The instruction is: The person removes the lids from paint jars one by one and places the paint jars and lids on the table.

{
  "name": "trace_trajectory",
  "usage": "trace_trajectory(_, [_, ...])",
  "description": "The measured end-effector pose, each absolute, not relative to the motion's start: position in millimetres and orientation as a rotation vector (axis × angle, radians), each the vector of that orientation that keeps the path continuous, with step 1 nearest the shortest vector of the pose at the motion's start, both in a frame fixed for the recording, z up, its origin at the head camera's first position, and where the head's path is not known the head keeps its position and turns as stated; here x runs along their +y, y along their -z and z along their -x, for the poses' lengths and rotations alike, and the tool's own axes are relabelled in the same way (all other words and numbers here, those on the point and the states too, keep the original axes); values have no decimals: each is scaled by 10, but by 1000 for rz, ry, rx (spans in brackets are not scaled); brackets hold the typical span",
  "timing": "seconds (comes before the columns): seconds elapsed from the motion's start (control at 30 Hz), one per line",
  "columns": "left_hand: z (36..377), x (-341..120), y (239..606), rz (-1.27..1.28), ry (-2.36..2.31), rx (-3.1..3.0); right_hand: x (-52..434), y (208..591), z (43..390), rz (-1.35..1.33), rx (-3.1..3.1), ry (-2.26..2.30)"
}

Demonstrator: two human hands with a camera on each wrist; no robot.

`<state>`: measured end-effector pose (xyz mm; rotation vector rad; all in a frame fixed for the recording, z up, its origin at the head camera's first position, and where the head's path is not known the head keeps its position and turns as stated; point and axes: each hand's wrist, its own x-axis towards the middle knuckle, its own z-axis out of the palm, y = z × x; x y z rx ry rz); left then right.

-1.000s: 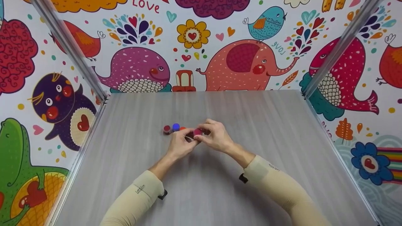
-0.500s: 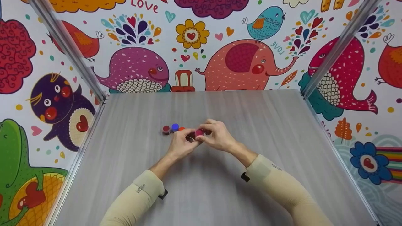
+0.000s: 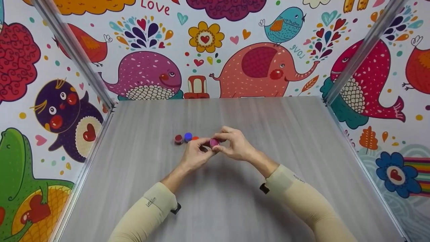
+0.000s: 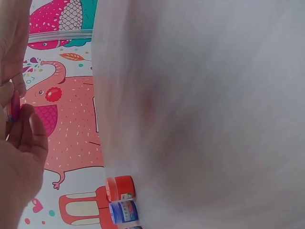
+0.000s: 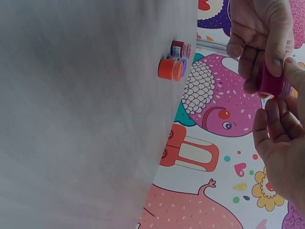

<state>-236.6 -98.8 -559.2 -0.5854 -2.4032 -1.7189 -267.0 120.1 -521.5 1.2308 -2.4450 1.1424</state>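
Both hands meet above the grey table [image 3: 268,134], sharing a small magenta paint pot [image 3: 214,142]: the left hand [image 3: 195,155] curls its fingers round the pot's body while the right hand [image 3: 235,146] pinches its lid end. The pot sits directly between the two sets of fingertips, equally near each. Three more pots [image 3: 185,137] stand just to the left, apart from the hands.

Small magenta-lidded jar [image 3: 214,142], between both hands

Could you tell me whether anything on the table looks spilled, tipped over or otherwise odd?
Nothing stands out. The dark red jar, blue jar and orange jar stand upright in a tight group on the table, no paint spilled. Both the left hand and right hand hold the magenta jar.
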Motion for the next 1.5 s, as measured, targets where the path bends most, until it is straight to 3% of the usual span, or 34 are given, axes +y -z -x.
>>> trace_trajectory(0.47, [2352,-962,5564,565,1789,-2409,1264,5251,2682,-1281,-2434,-1202])
trace_trajectory(0.93, [2342,-968,5554,490,1731,-2420,1268,5266,2660,-1022,-2348,-1294])
trace_trajectory(1.5, [2355,-914,5554,516,1712,-2374,1219,5243,2633,-970,-2369,-1294])
